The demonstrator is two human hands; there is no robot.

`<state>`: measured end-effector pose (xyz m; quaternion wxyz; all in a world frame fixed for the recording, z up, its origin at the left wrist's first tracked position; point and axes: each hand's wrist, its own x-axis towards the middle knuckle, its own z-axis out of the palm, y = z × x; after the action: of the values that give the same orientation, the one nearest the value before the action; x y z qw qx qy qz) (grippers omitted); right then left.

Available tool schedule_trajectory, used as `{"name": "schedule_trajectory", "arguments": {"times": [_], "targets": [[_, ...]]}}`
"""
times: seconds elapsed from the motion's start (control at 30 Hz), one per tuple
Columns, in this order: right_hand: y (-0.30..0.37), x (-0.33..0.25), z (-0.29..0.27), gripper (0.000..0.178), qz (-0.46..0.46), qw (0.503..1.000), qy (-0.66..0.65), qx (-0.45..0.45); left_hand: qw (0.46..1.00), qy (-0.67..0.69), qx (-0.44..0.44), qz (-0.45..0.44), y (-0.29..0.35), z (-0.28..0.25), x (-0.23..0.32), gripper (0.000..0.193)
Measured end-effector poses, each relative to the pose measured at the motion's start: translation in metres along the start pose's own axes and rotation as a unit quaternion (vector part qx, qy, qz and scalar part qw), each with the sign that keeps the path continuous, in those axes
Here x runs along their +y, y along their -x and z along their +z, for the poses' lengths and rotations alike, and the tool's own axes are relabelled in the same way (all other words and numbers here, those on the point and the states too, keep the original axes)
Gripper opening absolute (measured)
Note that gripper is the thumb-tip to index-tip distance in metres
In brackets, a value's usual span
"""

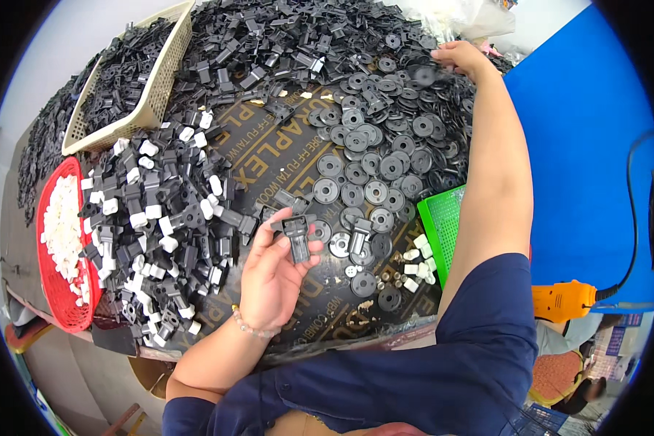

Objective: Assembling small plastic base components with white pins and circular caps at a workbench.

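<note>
Holding a black plastic part (296, 234) between thumb and bent fingers, the left hand (270, 280) was turned palm up above the table (258, 142), near its front edge. A bead bracelet (257, 330) circled that wrist. The right hand (461, 59) was stretched out to the far right, fingers curled at the edge of a heap of black discs (356, 142); whether it pinched a disc could not be told.

Just right of the held part, a second black part (358, 240) lay on the discs. Nearer the front edge were small brass-coloured pieces (397, 277) and white blocks (410, 284), beside a green tray (447, 214) partly hidden by the right forearm.

To the left spread a pile of black parts with white pieces (160, 211), then a red basket (87, 309) of white pieces. Behind these stood a cream basket (168, 76) filled with black parts, and a larger black heap (261, 43) covered the far side. An orange tool (562, 301) with a black cord showed at right, against a blue surface (581, 167).
</note>
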<state>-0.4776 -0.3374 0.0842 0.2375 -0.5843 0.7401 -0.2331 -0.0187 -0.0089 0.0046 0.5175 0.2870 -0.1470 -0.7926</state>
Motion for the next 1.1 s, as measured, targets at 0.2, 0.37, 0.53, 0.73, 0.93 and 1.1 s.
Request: {"name": "schedule_trajectory", "arguments": {"times": [0.2, 0.37, 0.53, 0.73, 0.93, 1.1], "targets": [[0.076, -0.061, 0.018, 0.058, -0.099, 0.993, -0.060, 0.020, 0.998, -0.001, -0.051, 0.024, 0.000, 0.002, 0.002, 0.042], [0.197, -0.154, 0.111, 0.058, -0.224, 0.964, -0.122, -0.072, 0.994, 0.013, -0.057, 0.095, -0.014, -0.011, 0.011, 0.035], [0.302, -0.187, 0.183, 0.042, -0.254, 0.936, -0.201, -0.139, 0.985, 0.024, -0.089, 0.145, -0.022, -0.020, 0.018, 0.029], [0.369, -0.153, 0.188, 0.042, -0.318, 0.927, -0.192, 0.058, 0.990, 0.021, -0.120, 0.072, -0.014, -0.016, 0.013, 0.029], [0.385, -0.120, 0.203, 0.042, -0.369, 0.888, -0.262, 0.083, 0.983, 0.009, -0.181, -0.004, -0.001, -0.009, 0.006, 0.033], [0.384, -0.115, 0.211, 0.041, -0.371, 0.881, -0.277, 0.100, 0.983, 0.012, -0.180, -0.026, 0.004, -0.005, 0.009, 0.034]]}}
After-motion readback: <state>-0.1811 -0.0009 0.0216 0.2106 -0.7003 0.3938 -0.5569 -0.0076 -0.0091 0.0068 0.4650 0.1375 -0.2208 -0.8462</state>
